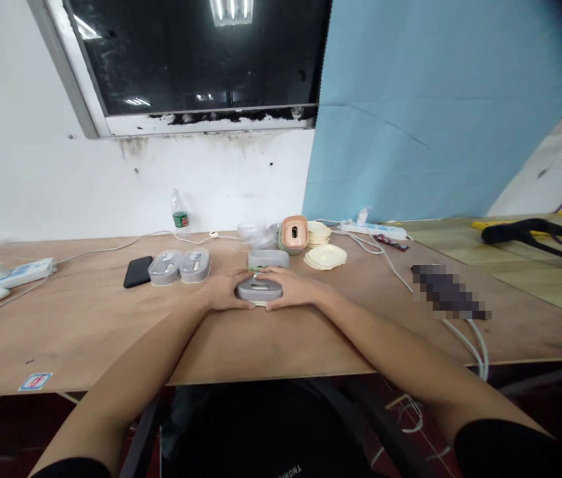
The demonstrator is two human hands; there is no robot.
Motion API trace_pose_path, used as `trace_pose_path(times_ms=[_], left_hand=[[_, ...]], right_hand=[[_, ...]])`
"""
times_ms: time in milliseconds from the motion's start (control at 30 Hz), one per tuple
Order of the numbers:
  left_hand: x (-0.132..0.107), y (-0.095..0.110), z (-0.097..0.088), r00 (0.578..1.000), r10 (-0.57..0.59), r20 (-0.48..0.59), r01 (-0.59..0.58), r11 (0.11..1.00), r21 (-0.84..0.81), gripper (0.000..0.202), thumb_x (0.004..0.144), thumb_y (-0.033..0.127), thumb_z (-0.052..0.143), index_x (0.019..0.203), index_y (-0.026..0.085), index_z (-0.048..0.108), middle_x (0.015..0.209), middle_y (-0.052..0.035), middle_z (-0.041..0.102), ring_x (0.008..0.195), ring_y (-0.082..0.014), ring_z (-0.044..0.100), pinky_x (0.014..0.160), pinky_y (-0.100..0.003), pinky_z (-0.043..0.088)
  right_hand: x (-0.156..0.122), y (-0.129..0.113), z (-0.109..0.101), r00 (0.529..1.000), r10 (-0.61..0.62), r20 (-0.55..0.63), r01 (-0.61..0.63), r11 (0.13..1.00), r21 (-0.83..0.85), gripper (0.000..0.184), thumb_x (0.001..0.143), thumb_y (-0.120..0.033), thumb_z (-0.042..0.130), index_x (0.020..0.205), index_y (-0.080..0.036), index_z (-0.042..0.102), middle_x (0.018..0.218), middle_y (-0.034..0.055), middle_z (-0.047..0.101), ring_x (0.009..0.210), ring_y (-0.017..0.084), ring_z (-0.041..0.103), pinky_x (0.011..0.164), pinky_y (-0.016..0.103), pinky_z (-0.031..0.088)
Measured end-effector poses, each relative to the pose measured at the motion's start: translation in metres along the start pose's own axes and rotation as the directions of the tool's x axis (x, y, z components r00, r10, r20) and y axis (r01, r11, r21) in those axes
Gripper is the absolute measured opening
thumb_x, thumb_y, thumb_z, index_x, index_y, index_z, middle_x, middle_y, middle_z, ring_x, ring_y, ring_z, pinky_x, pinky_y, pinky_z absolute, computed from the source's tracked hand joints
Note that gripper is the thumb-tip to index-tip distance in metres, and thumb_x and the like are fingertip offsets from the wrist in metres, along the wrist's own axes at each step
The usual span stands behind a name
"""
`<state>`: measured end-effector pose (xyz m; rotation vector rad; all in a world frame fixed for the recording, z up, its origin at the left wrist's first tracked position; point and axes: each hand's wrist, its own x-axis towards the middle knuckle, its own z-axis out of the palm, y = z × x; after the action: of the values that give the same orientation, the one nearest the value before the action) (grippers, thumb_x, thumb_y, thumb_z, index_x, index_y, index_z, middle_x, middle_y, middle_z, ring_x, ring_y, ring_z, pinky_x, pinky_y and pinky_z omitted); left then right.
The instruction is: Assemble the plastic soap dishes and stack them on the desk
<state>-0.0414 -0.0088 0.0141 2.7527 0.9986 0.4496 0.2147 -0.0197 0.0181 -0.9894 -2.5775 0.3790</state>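
At the middle of the table, a grey rounded plastic case (260,290) lies with a pale cream edge showing under it. My left hand (226,292) grips its left side, fingers curved round the far edge and thumb toward the near edge. On the opposite side my right hand (293,289) holds it in the same way. Just behind stands another grey rounded case (276,259). To its right are a peach-coloured case (294,234) with a dark slot and a few cream lids (325,257). Further left sit two grey cases with clear tops (194,264).
A black phone (138,272) lies left of the grey pair. A small plastic bottle (179,212) stands by the wall. Power strips (16,274) with white cables lie at left and back right. A blurred dark object (448,291) rests at right.
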Motion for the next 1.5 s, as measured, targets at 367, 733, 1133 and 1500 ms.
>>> trace_pose_path(times_ms=[367, 733, 1133, 1500], left_hand=[[0.000, -0.004, 0.005, 1.000, 0.011, 0.019, -0.012, 0.997, 0.072, 0.074, 0.079, 0.065, 0.056, 0.142, 0.028, 0.042, 0.152, -0.0097, 0.033, 0.126, -0.0339, 0.049, 0.104, -0.045, 0.039], [0.001, -0.001, 0.004, 0.999, 0.021, 0.033, -0.023, 0.997, 0.080, 0.073, 0.081, 0.069, 0.050, 0.141, 0.028, 0.045, 0.149, -0.0111, 0.035, 0.125, -0.0345, 0.048, 0.104, -0.045, 0.039], [0.002, -0.003, 0.004, 0.999, 0.007, 0.032, -0.009, 0.999, 0.051, 0.072, 0.078, 0.070, 0.054, 0.138, 0.030, 0.048, 0.147, -0.0094, 0.039, 0.120, -0.0333, 0.053, 0.100, -0.043, 0.042], [0.001, 0.001, 0.004, 1.000, -0.023, 0.017, 0.022, 0.999, 0.047, 0.072, 0.078, 0.070, 0.054, 0.136, 0.027, 0.051, 0.148, -0.0114, 0.038, 0.124, -0.0350, 0.050, 0.103, -0.044, 0.039]], right_hand=[[0.001, 0.006, 0.007, 0.999, 0.036, -0.007, -0.036, 0.999, -0.010, 0.085, 0.065, -0.066, 0.071, 0.137, -0.026, 0.050, 0.147, 0.0128, 0.039, 0.133, 0.034, 0.040, 0.108, 0.051, 0.035], [0.001, 0.003, 0.006, 1.000, 0.015, 0.015, -0.014, 0.999, -0.053, 0.081, 0.070, -0.069, 0.065, 0.137, -0.028, 0.049, 0.149, 0.0112, 0.037, 0.134, 0.034, 0.038, 0.109, 0.049, 0.034], [0.001, 0.006, 0.005, 1.000, -0.020, 0.008, 0.020, 0.999, -0.043, 0.082, 0.065, -0.067, 0.071, 0.135, -0.029, 0.052, 0.147, 0.0092, 0.041, 0.132, 0.033, 0.042, 0.107, 0.046, 0.037], [0.065, 0.020, -0.050, 0.903, -0.051, -0.428, -0.118, 0.925, -0.360, 0.038, 0.093, -0.044, 0.045, 0.118, -0.020, 0.062, 0.118, 0.0095, 0.063, 0.109, 0.024, 0.059, 0.090, 0.037, 0.047]])
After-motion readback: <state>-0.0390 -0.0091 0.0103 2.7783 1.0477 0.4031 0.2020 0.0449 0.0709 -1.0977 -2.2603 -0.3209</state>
